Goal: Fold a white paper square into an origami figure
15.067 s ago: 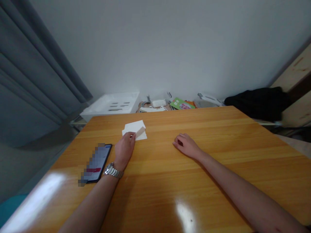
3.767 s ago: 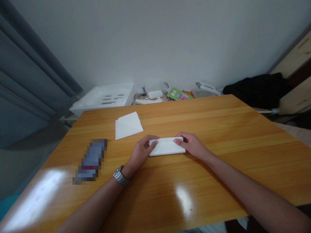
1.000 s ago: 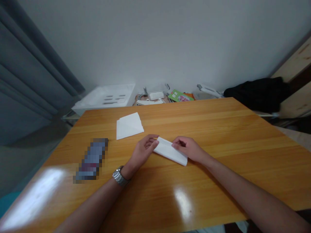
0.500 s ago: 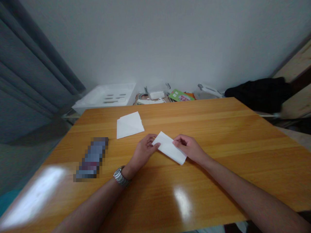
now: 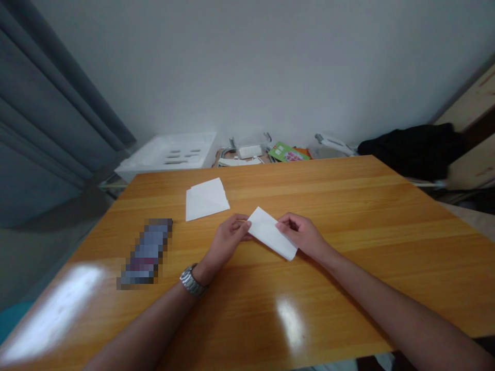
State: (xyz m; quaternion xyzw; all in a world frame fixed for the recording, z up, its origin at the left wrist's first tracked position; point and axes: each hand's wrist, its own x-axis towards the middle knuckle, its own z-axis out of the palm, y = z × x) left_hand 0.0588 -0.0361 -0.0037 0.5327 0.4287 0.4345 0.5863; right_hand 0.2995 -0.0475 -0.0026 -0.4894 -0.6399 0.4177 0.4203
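Our left hand point(image 5: 224, 239) and right hand point(image 5: 303, 232) pinch a folded sheet point(image 5: 273, 235), seemingly unfinished; other paper point(image 5: 207, 200) lies unheld.

Desk point(image 5: 340, 288): glossy, yellow-brown, wood-grained, with streaks running from side to side. Extends from a straight far edge to a near edge visible at lower right. Reflects light as a large bright patch point(image 5: 54, 312) along the left side and a smaller patch point(image 5: 291, 322) near front centre. Toward the far left corner, carries white paper point(image 5: 207, 200), laid flat, with a small step at the upper-left corner. Nearer and further left, carries a phone point(image 5: 147, 252), slanted, apart from the white paper, with surface detail masked by pixelation. At centre, supports or lies just beneath a slanted folded paper point(image 5: 273, 234); impossible to tell which.
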